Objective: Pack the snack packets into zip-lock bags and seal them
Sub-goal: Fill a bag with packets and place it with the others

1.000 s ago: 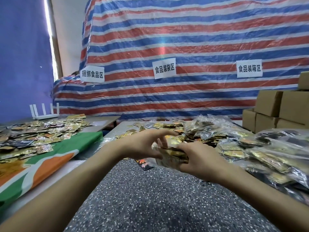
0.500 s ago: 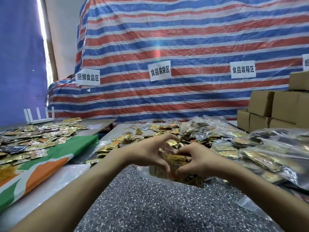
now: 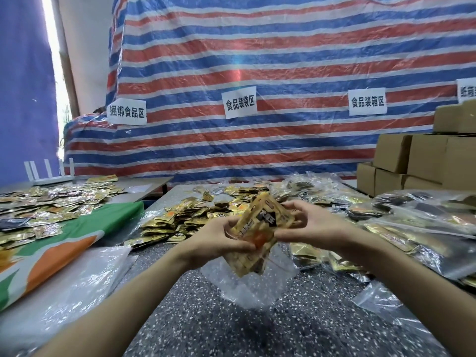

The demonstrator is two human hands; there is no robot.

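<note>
On the speckled table (image 3: pixel 257 325), nearest the person, a clear zip-lock bag (image 3: pixel 247 287) lies crumpled under the hands. Just above it both hands hold a stack of snack packets (image 3: pixel 260 233), tilted, between them. The left hand (image 3: pixel 213 240) curls round its lower left edge, and the right hand (image 3: pixel 316 225) pinches the upper right corner. Whether the stack's lower end sits inside the bag's mouth is hard to tell through the glare. Beyond lies a loose pile of gold packets (image 3: pixel 180 220), with filled bags (image 3: pixel 425 215) heaped at the right. Farther back stand cardboard boxes (image 3: pixel 425 163) and a striped tarp (image 3: pixel 257 60) bearing paper signs (image 3: pixel 240 105).
</note>
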